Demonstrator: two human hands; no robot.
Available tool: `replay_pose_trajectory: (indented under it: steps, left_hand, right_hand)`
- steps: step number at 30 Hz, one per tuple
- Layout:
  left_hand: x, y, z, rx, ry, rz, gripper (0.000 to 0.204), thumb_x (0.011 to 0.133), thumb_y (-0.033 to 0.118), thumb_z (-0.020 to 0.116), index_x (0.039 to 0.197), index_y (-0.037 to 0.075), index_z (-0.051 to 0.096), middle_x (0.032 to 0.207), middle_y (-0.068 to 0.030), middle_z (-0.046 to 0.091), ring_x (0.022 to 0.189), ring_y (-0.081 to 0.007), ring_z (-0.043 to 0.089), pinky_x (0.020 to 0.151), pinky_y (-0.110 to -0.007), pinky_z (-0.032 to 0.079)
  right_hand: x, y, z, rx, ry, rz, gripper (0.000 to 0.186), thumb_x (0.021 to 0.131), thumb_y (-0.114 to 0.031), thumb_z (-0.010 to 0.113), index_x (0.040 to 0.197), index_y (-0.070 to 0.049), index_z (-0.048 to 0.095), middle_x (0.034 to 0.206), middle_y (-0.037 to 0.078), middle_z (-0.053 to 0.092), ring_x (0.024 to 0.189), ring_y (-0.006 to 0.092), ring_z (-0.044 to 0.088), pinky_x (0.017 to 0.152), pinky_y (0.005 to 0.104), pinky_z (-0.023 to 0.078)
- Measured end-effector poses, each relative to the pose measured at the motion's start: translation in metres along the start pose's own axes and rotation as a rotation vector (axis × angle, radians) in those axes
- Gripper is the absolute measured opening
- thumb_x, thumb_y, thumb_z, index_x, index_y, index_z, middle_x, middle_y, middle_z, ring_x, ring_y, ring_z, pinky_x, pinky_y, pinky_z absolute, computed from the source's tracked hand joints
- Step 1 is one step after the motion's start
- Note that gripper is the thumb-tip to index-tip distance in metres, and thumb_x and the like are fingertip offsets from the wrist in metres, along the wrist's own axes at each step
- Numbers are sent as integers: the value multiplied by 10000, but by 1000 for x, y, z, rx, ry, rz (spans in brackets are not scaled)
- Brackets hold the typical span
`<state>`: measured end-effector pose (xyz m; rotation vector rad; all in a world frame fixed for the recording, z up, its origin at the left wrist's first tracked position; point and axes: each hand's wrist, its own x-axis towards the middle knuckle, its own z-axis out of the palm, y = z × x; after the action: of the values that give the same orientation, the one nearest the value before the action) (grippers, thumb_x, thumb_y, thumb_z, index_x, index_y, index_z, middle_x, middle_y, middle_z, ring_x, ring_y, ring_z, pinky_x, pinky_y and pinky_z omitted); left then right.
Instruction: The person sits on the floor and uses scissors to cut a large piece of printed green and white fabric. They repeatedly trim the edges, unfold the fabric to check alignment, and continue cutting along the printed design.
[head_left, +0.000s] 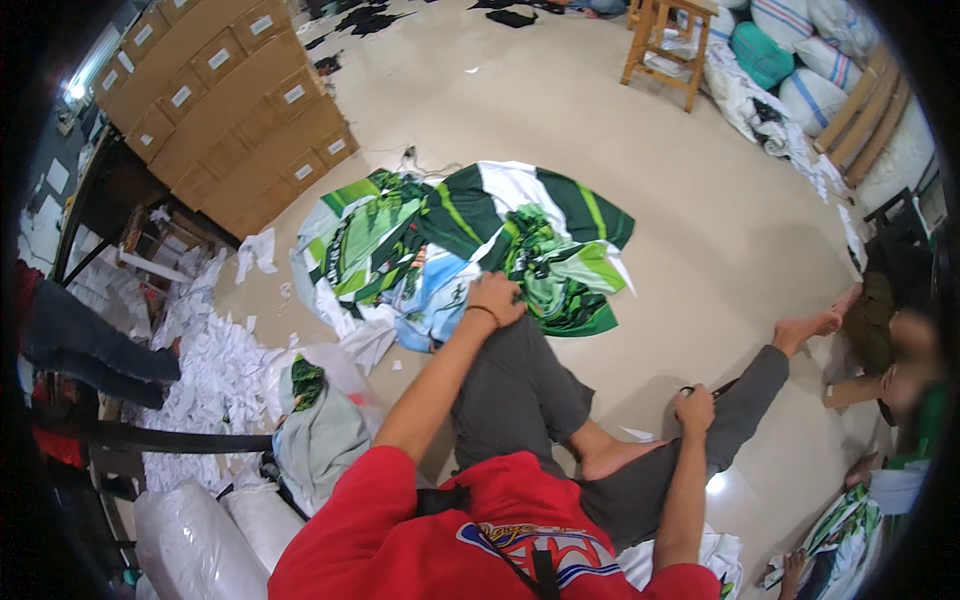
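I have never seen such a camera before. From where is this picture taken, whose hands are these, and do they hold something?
There is no machine here: these are a person's own two bare hands. The picture comes from the left of two wide cameras worn on that person's head, looking down, so straight edges look bent. The person sits on the floor. The left hand rests at the bent left knee; whether it holds anything is unclear. The right hand, by the right leg, holds a dark tool, probably scissors. In front lies a loose heap of green, white and light blue cloth. White scraps are piled at left.
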<state>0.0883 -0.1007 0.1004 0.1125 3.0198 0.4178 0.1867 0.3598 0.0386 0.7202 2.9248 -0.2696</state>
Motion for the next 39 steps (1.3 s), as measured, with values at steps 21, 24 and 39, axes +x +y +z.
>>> replay_pose_trajectory:
  steps: [21, 24, 39]
  left_hand:
    - [-92, 281, 80, -1690, -880, 575, 392, 902, 283, 718, 1151, -2, 616, 1130, -152, 654, 1014, -227, 657, 852, -322, 526]
    - [-79, 234, 91, -1360, -1277, 184, 578, 949, 505, 604, 1236, 3, 598, 1186, -144, 648, 999, -208, 652, 795, -335, 552]
    - [48, 67, -84, -2347, 530, -43, 249, 895, 283, 650, 976, 54, 705, 933, -105, 722, 814, -291, 694, 754, -437, 581]
  right_hand:
    - [-83, -95, -43, 541, -209, 184, 883, 797, -597, 733, 1379, 15, 477, 1358, 107, 547, 1221, 258, 518, 1057, 366, 382]
    - [-54, -49, -18, 1353, -381, 214, 872, 865, -653, 595, 1425, -6, 429, 1424, 106, 488, 1265, 272, 479, 1084, 380, 366]
    - [-124, 70, -166, 1944, 109, -837, 633, 988, -549, 466, 1343, -30, 535, 1315, 140, 591, 1230, 311, 547, 1088, 482, 396]
